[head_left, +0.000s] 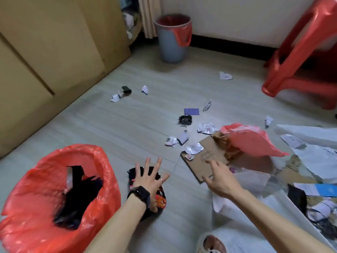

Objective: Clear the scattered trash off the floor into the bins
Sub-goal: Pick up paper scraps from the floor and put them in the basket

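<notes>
Item: my left hand, fingers spread, empty, over a black-and-red wrapper on the floor, just beside the red-lined bin, kept near for short drops.
Item: my right hand, fingers loose, empty, reaching toward the cardboard.
Item: paper scraps, scattered beyond.

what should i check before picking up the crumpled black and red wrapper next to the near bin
1. Free left hand: ok, open, fingers spread over the crumpled black and red wrapper.
2. Grip on the wrapper: not ok, fingers straight.
3. Palm touching the wrapper: cannot tell.
4. Open mouth on the red-bag-lined bin, just left of the wrapper: ok.
5. Free right hand: ok, open, over the flat brown cardboard sheet.
</notes>
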